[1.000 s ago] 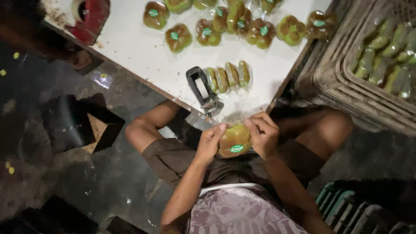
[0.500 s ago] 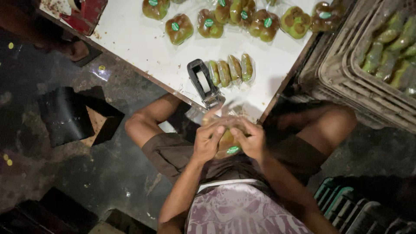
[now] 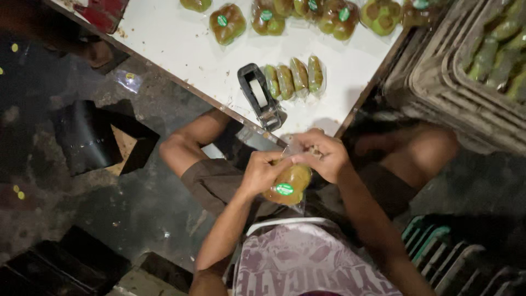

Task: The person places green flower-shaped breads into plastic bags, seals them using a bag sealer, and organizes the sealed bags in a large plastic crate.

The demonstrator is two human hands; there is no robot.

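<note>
Head view: left hand [image 3: 262,172] and right hand [image 3: 320,156] clamp together on a glossy bagged vegetable pack [image 3: 287,185]
It sits just off the white table [image 3: 181,52] edge, below the tape dispenser [image 3: 259,96]; ribbed crates [image 3: 438,82] crowd the table's right

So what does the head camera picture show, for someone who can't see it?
Seen from above, a seated person's left hand and right hand hold a clear bag of greenish produce with a green sticker at the edge of a white table. On it lie a tape dispenser and more bagged produce.

a black tape dispenser [image 3: 259,94] lies on the white table [image 3: 181,52] beside a grey crate [image 3: 438,90].
</note>
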